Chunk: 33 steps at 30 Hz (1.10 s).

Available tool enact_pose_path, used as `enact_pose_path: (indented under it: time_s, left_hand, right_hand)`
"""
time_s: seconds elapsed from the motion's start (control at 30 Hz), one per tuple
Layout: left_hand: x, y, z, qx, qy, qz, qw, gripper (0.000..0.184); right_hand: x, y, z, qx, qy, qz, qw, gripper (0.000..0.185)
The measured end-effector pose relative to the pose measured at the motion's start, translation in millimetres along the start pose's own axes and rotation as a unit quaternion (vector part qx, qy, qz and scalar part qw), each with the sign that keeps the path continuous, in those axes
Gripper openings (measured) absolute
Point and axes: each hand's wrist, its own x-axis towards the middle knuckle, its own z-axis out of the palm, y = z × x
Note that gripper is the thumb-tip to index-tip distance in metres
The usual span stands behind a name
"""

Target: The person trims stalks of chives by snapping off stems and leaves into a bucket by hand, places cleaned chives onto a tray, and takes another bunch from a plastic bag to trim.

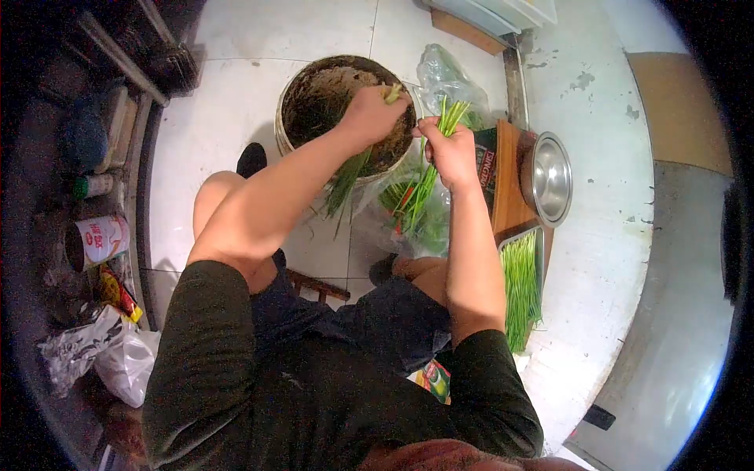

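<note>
My left hand [373, 116] is closed round a bunch of long green chive-like stalks above the bucket's right side. Its pale ends [393, 94] poke out above the fist, and dark green leaves [345, 184] hang down over the rim. My right hand [452, 153], just right of the bucket, grips another bunch of green chive-like stalks [449, 118], which stick out above and below the fingers. The round bucket [284, 137] has a dirty inner wall and dark green scraps inside. Below my right hand, a clear plastic bag [436, 224] holds more greens with a red band.
A metal tray [539, 259] of neatly laid green stalks stands at my right, near a steel bowl [551, 179] and a brown cardboard box [512, 173]. Another bag of greens [449, 74] lies behind. A tin [102, 239] and a white plastic bag [129, 365] sit at left.
</note>
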Motion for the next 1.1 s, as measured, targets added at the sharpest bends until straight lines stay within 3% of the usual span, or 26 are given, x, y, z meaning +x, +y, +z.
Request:
enact_pose_path:
  time_s: [0.1, 0.33, 0.53, 0.63, 0.87, 0.97, 1.1]
  left_hand:
    - [-6, 2, 2, -0.055, -0.069, 0.004, 0.996, 0.033]
    - [-5, 0, 2, -0.059, -0.051, 0.014, 0.997, 0.032]
    - [4, 0, -3, 0.044, -0.077, 0.025, 0.996, 0.036]
    - [0, 9, -6, 0.014, -0.056, 0.038, 0.998, 0.036]
    - [18, -8, -9, -0.051, 0.105, -0.004, 0.993, 0.037]
    - [16, -5, -17, 0.021, 0.087, 0.009, 0.996, 0.041]
    - [9, 0, -16, 0.052, -0.006, -0.064, 0.997, 0.042]
  right_hand:
    - [1, 2, 1, -0.011, -0.013, -0.010, 1.000, 0.009]
    - [-3, -3, 10, -0.016, 0.006, -0.044, 0.999, 0.011]
    - [-7, -13, 8, -0.072, 0.019, -0.035, 0.997, 0.013]
    - [-7, -12, 4, -0.071, 0.005, -0.040, 0.997, 0.013]
    - [-7, -11, -4, -0.045, -0.005, -0.016, 0.999, 0.015]
    - [-5, -9, -9, -0.024, -0.004, -0.006, 1.000, 0.016]
    - [-3, -5, -9, -0.012, -0.001, -0.002, 1.000, 0.017]
